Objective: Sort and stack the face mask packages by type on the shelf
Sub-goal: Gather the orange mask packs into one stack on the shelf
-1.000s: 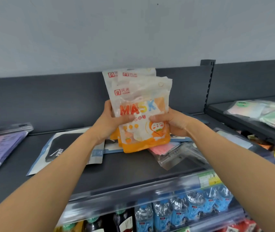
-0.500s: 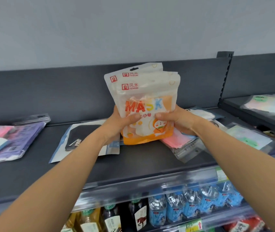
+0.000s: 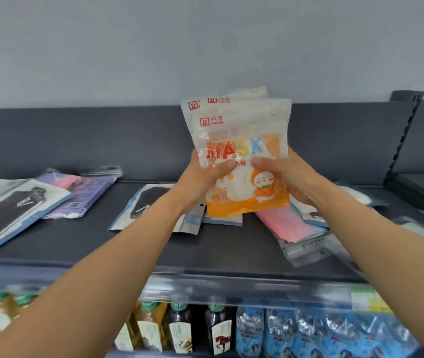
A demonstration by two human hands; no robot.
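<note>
Across the whole width, a dark grey shelf (image 3: 226, 257) with an upright back panel under a pale wall. Below its front edge, a lower row of drinks: dark and amber bottles (image 3: 180, 329) toward the left and middle, blue-labelled water bottles (image 3: 309, 334) toward the right.

On the shelf at far left, a black mask in a white-and-blue pack (image 3: 12, 213), lying flat, partly overlapping a purple pack (image 3: 87, 195) just behind it. Near the middle, another black mask pack (image 3: 151, 205) lying flat, partly hidden by the left forearm. To the right, a clear pack of pink masks (image 3: 293, 226) flat on the shelf, its clear end toward the front edge, with more pale packs beyond it, too blurred to identify.

Held upright above the middle of the shelf, clear of the surface: a bundle of orange-and-white MASK packages (image 3: 242, 140), several fanned one behind another, top edges staggered, cartoon figure on the front one. Exact count not readable.

Left hand (image 3: 205, 177) closed around the bundle's left edge, thumb pressed on the front face. Right hand (image 3: 280, 174) closed around the right edge, thumb likewise on the front, near the left thumb.
</note>
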